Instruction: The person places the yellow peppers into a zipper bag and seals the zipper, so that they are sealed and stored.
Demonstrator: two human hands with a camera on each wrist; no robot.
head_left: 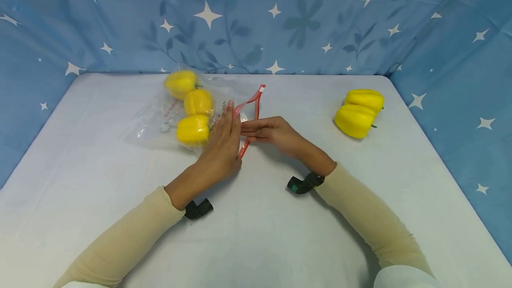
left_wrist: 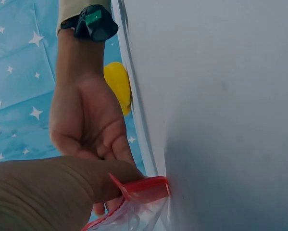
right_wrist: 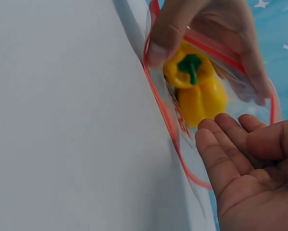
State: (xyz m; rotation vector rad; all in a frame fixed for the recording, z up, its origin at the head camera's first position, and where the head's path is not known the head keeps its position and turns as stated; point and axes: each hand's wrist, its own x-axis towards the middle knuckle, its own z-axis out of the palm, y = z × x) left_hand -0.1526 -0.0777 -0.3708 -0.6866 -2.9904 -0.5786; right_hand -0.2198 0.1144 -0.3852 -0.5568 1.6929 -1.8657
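A clear plastic zip bag (head_left: 150, 121) with a red-edged mouth lies on the table, holding 3 yellow bell peppers (head_left: 199, 102). My left hand (head_left: 224, 148) lies across the bag near its mouth, fingers straight. In the right wrist view, the left thumb (right_wrist: 159, 50) touches the lower red rim while the left fingers reach the upper one, with the mouth spread between them. My right hand (head_left: 276, 132) is at the mouth, palm up, its fingers extended and holding no pepper. A green-stemmed pepper (right_wrist: 201, 103) shows inside the bag beyond the fingertips.
Two more yellow bell peppers (head_left: 355, 120) lie side by side on the right of the white table (head_left: 256, 234). A blue star-patterned curtain (head_left: 248, 26) hangs behind the table and along its sides. Each wrist carries a black camera mount (head_left: 306, 183).
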